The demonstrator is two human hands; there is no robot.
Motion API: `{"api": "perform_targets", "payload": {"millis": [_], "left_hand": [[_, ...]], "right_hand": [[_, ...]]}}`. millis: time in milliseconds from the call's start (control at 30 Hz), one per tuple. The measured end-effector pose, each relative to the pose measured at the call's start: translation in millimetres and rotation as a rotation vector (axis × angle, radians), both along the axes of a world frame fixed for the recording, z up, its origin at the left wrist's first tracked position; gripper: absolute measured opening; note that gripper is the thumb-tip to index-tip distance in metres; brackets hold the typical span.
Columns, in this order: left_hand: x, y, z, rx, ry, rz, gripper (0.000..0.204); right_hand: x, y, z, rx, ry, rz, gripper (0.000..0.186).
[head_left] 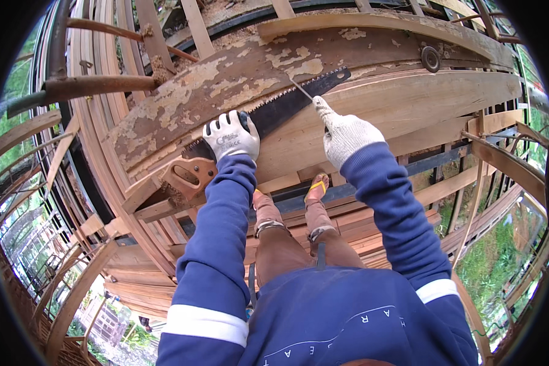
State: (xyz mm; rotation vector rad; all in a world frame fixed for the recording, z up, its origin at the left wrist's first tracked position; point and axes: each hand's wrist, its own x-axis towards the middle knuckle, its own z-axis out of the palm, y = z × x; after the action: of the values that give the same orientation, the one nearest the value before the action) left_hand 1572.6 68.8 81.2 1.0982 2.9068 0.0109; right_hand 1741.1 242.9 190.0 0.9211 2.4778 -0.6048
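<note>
A handsaw [279, 113] lies across a plank, its dark blade slanting up to the right with the teeth facing away from me. Its orange-brown wooden handle [188, 177] shows to the left of my left sleeve. My left hand [232, 135], in a white work glove, is closed over the blade near the handle, holding it against the wood. In my right hand [349, 135], also gloved, is a slim metal file [301, 89], index finger stretched along it. The file crosses the toothed edge near the blade's far end. The part inside my fist is hidden.
Beyond the saw lies a weathered board [195, 91] with flaking bark; a smoother pale plank [421, 97] extends right. A dark ring [430, 59] rests on the far board. Wooden rails [113, 83] stand at left. My sandalled feet [316, 186] are below the plank.
</note>
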Motion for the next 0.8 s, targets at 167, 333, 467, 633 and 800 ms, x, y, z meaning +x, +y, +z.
{"api": "perform_targets", "payload": {"millis": [167,333,467,633,800], "left_hand": [[1.2,-2.9,-4.8,-0.007,0.025,0.013,0.028],[0.7,-2.6,-4.9,0.013,0.013,0.012,0.029],[0.7,-3.6,-8.2,0.045,-0.010,-0.013,0.029],[3.9,-11.1,-3.1,0.074,-0.027,-0.112,0.025],[4.7,-9.1,-3.4,0.048,-0.047,-0.102,0.025]], "right_hand": [[-0.6,6.1,2.7,-0.012,0.016,0.043,0.065],[6.1,-2.9,1.1,0.024,0.055,0.014,0.064],[15.0,-7.9,-8.2,0.064,0.099,-0.007,0.064],[30.3,-20.9,2.6,0.026,0.015,-0.033,0.067],[37.8,-26.4,-3.6,0.040,0.033,-0.056,0.068]]}}
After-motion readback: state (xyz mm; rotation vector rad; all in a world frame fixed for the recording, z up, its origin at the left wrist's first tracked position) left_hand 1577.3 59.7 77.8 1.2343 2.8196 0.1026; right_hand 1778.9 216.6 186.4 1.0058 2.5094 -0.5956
